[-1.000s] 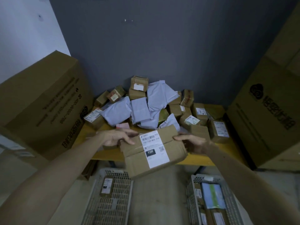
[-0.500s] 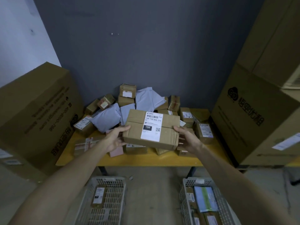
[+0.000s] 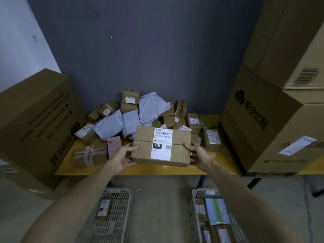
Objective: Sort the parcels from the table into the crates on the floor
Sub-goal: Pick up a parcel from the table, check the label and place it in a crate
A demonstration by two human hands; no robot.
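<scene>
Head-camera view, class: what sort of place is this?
Probably a parcel sorting room or small depot: labelled parcels heaped on a yellow table, mesh crates on the floor, and both hands holding a cardboard parcel with a shipping label.

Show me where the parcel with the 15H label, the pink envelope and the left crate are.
parcel with the 15H label (image 3: 162, 146), head view, on its white label.
pink envelope (image 3: 114, 147), head view, on its flat face.
left crate (image 3: 121, 214), head view, on its perforated bottom.
</scene>
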